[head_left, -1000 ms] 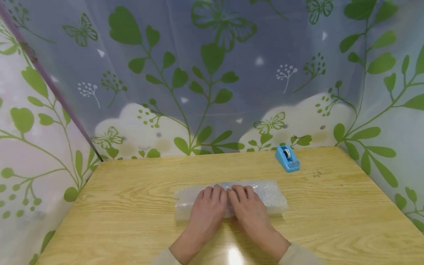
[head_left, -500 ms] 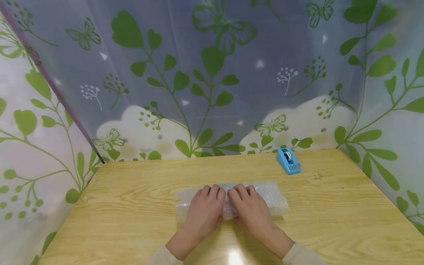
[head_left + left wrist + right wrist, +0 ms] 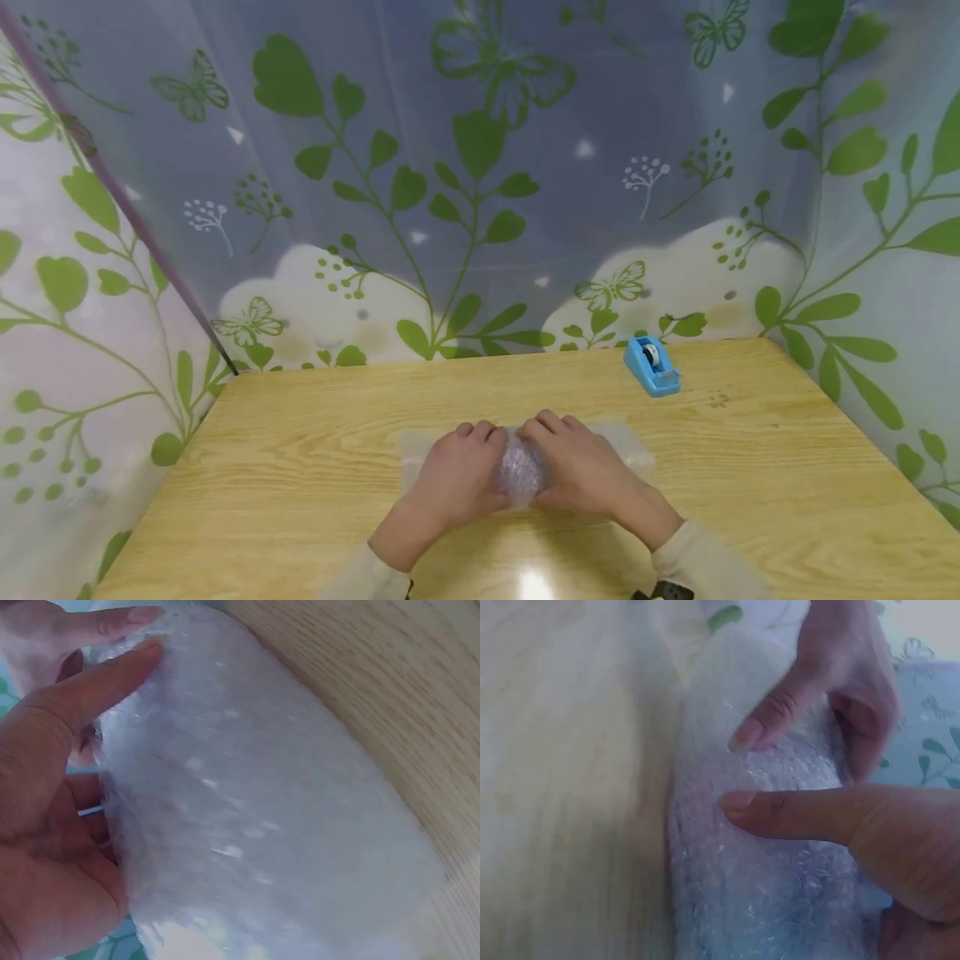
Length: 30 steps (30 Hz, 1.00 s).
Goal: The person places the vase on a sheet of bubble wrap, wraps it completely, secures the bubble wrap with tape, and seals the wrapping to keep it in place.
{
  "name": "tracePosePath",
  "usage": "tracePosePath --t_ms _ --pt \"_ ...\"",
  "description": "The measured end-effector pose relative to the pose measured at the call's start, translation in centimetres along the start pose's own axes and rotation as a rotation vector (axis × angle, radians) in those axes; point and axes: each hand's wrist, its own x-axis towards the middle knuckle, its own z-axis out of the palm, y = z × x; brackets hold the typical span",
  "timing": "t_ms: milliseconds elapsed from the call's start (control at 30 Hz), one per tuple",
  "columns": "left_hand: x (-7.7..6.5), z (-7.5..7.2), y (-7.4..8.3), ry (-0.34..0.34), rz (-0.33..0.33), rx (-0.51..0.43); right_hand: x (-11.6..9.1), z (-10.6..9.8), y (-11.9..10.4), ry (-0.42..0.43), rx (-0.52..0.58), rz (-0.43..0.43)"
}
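Observation:
A bundle of clear bubble wrap [image 3: 521, 468] lies crosswise near the middle of the wooden table, with looser ends spreading out past both hands. My left hand [image 3: 459, 473] grips its left part, fingers over the far side and thumb on the near side. My right hand [image 3: 587, 468] holds it the same way just to the right. Seen from the left wrist, the thumb presses on the bubble wrap [image 3: 255, 795] close to the other thumb. From the right wrist, both thumbs lie on the bubble wrap [image 3: 757, 870]. Whatever is inside is hidden by the layers.
A blue tape dispenser [image 3: 651, 367] with a roll of tape stands at the back right of the wooden table [image 3: 315, 442]. Curtains [image 3: 510, 208] printed with leaves and butterflies hang behind the table and along both sides.
Both hands have turned from lying over the top of the bubble wrap to gripping its near side with the thumbs. The bundle has rolled slightly toward me. The tape dispenser stays put.

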Motion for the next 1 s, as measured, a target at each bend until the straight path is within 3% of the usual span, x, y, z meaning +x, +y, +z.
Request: tracePosePath --t_ms 133,400,600,833,1000 --pt "0.0 0.3 -0.4 -0.017 0.025 -0.048 0.2 -0.7 0.7 -0.08 0.079 0.002" --pt "-0.1 1.2 -1.1 0.065 0.069 -0.142 1.3 -1.5 1.4 -0.14 0.084 -0.014" --pt "-0.2 1.1 -1.6 -0.019 0.028 -0.242 2.3 -1.9 1.7 -0.188 0.106 -0.009" --pt "0.1 1.0 -1.9 0.006 0.048 -0.153 2.4 -2.3 1.7 -0.23 0.143 0.057" --pt "0.1 0.5 -1.7 0.006 0.053 -0.068 2.1 -1.9 1.4 -0.196 0.134 0.068"
